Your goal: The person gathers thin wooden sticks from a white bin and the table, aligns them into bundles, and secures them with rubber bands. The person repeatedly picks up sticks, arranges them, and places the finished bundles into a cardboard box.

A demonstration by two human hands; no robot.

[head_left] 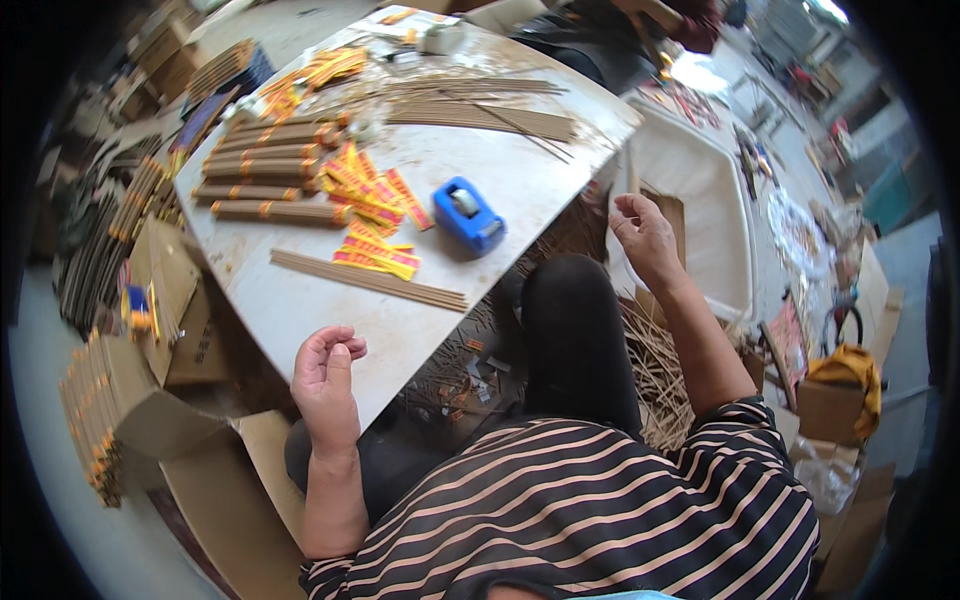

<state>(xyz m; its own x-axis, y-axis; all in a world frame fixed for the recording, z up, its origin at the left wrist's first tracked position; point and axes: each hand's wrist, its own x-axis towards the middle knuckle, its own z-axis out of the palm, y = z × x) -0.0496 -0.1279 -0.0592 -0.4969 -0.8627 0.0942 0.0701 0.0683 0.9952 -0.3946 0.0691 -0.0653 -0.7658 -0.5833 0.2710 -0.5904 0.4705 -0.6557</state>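
on white table (330, 305) amid boxes (215, 495), brown sticks (370, 281)

Tape dispenser (468, 217) of glossy blue plastic, set on a table (395, 335) whose pale top is finished smooth and marked by brownish smears. To the left of the dispenser are found yellow-and-red strips (360, 192), apparently of paper, and brown sticks (365, 281), matt and slightly rough. To its right is seen a tub (715, 215) of smooth white plastic; to its lower left, a box (222, 500) of matt cardboard.
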